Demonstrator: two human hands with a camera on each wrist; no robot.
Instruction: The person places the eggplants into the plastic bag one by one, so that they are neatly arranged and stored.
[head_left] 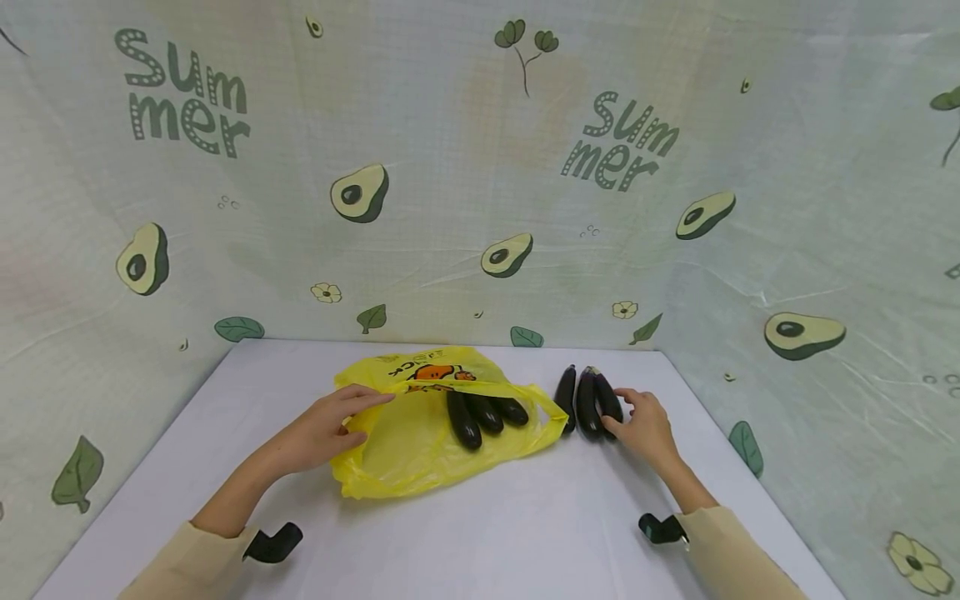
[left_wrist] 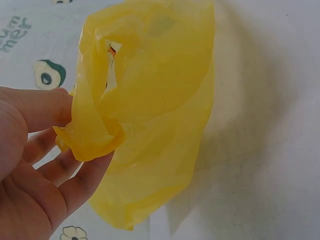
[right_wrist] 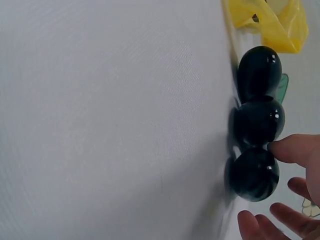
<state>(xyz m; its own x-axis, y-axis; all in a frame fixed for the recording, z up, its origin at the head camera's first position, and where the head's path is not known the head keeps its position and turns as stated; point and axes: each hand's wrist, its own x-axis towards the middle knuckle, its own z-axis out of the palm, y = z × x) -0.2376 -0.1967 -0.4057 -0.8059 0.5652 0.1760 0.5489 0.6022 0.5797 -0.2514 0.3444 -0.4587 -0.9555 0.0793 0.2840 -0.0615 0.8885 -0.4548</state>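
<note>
My left hand [head_left: 330, 423] holds the left edge of a yellow plastic bag [head_left: 397, 450]; in the left wrist view, bunched plastic [left_wrist: 97, 142] sits between thumb and fingers. The bag lies on its side with its mouth lifted, and several dark eggplants [head_left: 463, 421] show in it. Right of the bag, three more eggplants lie side by side, one [head_left: 566, 396] slightly apart at the top end. My right hand [head_left: 643, 427] spreads around the rightmost eggplant [right_wrist: 254, 175]. Its thumb tip is at the gap beside the middle eggplant [right_wrist: 260, 120], and the other fingers are spaced off the outer side.
Everything lies on a white table [head_left: 480, 542] that meets a printed cloth backdrop [head_left: 435, 125] at the back and both sides. A black wrist device [head_left: 274, 543] sits at the left cuff and another [head_left: 660, 528] at the right cuff.
</note>
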